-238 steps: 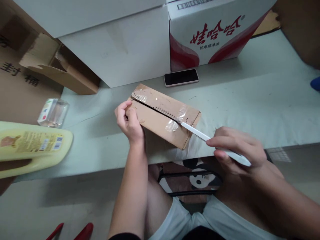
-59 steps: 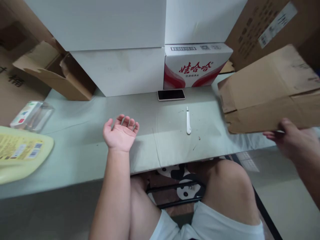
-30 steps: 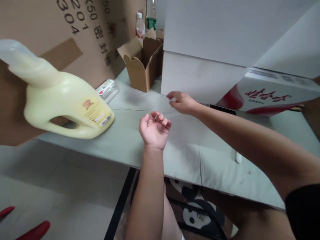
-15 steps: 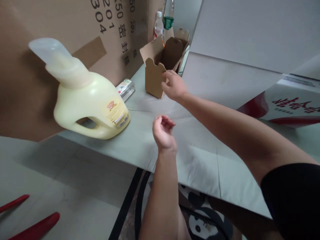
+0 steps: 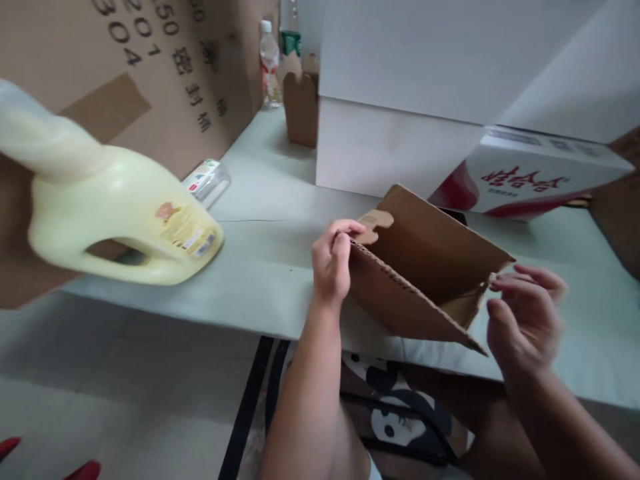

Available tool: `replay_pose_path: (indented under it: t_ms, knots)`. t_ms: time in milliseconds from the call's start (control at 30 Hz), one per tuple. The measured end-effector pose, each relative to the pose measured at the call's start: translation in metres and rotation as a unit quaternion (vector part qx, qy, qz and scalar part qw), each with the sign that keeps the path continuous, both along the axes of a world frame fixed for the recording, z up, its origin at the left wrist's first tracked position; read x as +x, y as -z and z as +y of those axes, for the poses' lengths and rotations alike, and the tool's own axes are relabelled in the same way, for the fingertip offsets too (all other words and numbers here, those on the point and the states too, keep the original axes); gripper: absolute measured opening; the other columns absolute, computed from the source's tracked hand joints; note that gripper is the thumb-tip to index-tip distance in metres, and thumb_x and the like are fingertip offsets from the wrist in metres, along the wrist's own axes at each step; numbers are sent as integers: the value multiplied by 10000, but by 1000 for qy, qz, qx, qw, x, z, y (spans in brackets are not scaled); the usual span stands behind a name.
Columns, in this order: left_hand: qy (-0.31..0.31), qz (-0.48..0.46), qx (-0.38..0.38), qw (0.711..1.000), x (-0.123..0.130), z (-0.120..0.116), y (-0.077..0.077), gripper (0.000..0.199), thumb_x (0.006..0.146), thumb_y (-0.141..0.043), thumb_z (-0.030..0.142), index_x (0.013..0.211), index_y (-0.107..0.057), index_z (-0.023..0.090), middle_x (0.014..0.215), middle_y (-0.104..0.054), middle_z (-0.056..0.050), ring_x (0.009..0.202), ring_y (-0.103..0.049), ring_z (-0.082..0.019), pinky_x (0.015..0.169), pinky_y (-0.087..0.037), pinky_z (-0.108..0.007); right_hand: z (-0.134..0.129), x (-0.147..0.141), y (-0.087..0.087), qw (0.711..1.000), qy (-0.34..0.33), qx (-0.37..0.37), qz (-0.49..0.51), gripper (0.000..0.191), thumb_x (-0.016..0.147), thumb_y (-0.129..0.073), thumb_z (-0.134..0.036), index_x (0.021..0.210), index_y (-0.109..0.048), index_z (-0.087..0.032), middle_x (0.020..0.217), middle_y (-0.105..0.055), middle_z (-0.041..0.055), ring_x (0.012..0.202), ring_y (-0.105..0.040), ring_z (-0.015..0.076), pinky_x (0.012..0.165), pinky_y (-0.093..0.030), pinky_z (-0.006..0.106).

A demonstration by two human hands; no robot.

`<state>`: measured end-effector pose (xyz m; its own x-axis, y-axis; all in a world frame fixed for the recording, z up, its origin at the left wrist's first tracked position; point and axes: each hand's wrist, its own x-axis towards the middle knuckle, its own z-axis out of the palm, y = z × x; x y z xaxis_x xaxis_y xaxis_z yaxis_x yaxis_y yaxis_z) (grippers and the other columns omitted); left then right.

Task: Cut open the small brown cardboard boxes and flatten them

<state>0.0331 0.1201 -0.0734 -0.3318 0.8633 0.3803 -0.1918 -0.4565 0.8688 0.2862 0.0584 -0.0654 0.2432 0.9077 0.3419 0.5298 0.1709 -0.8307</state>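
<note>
We see the small box (image 5: 425, 267) has come from the back to the table's near edge. Its inside is hidden. It runs from 10 to 4 o'clock. The left hand (image 5: 331, 263) pinches its left end; the right hand (image 5: 525, 317), blurry, half open, touches the other.

I count two small brown cartons (image 5: 425, 267) (image 5: 301, 107); one yellow jug (image 5: 115, 213); two bottles (image 5: 270, 63) (image 5: 289, 40); one clear packet (image 5: 206, 180); my two hands (image 5: 331, 260) (image 5: 525, 320).

Carton (image 5: 430, 267) between hands; jug (image 5: 115, 213) left; crate (image 5: 525, 180) behind
</note>
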Motion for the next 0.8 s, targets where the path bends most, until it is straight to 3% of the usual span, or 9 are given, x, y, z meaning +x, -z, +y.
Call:
replay_pose_path:
  t_ms: [33, 100, 200, 267, 367, 433, 533, 700, 800]
  knots:
    - [26, 32, 6, 999, 10, 1, 0, 440, 942, -492, 569, 839, -736, 217, 906, -708, -83, 981, -646, -224, 946, -475, -338, 0, 7, 1, 1000, 11, 22, -11, 268, 784, -731, -566, 982, -584, -461, 1441, -396, 7, 1415, -383, 378, 1169, -318, 594]
    - [45, 64, 12, 997, 29, 5, 1, 399, 941, -525, 543, 815, -731, 225, 874, -706, -78, 961, -644, -212, 949, -470, -332, 4, 17, 3, 997, 15, 70, 34, 483, 742, -795, -455, 1148, -536, -499, 1514, -347, 8, 1384, -435, 383, 1113, -397, 598]
    - [40, 68, -5, 997, 52, 12, 4, 262, 907, -626, 473, 975, -728, 241, 950, -711, -66, 930, -638, -190, 939, -478, -316, 11, 28, 12, 980, -1, 15, 198, 759, 744, -797, -382, 1335, -344, -531, 1425, -487, 34, 1198, -612, 317, 997, -515, 540]
    - [17, 81, -24, 996, 62, 17, 6, 315, 842, -726, 412, 1114, -701, 254, 1071, -703, -64, 993, -630, -192, 991, -471, -319, 10, 35, 22, 966, -22, -28, 255, 658, 793, -764, -395, 1327, -386, -465, 1288, -604, 42, 1135, -654, 293, 998, -521, 522]
    - [-15, 145, -33, 989, 70, 23, 8, 462, 795, -769, 351, 1240, -666, 282, 1206, -658, -57, 1124, -590, -209, 1090, -439, -348, 5, 46, 34, 965, -87, -4, 247, 276, 870, -682, -458, 1103, -602, -333, 1336, -623, 61, 1301, -566, 299, 1127, -420, 519]
    - [-17, 207, -27, 978, 72, 26, 7, 384, 829, -721, 335, 1209, -709, 285, 1275, -616, -60, 1225, -549, -222, 1141, -411, -360, 0, 54, 38, 958, -149, 16, 243, 249, 897, -621, -514, 1025, -674, -307, 1427, -579, 52, 1373, -503, 312, 1168, -370, 521]
    - [-4, 279, -28, 960, 73, 31, 4, 232, 868, -630, 309, 1023, -797, 264, 1341, -562, -56, 1168, -573, -220, 1153, -421, -385, -6, 63, 39, 950, -200, 7, 239, 314, 926, -552, -559, 1069, -713, -330, 1477, -548, 29, 1405, -473, 321, 1179, -357, 534]
    - [-56, 319, -58, 944, 68, 37, 7, 261, 801, -575, 243, 920, -807, 228, 1269, -626, -59, 1244, -568, -225, 1120, -469, -364, -3, 73, 51, 962, -136, 26, 235, 478, 953, -535, -545, 1401, -508, -382, 1459, -570, 38, 1377, -512, 280, 1155, -411, 524]
    - [-102, 271, -97, 952, 58, 43, 9, 323, 781, -518, 229, 956, -778, 152, 1237, -668, -99, 1230, -594, -221, 1113, -467, -345, 6, 77, 58, 975, -64, -65, 203, 451, 970, -477, -548, 1333, -580, -301, 1399, -623, 72, 1332, -553, 292, 1146, -422, 545]
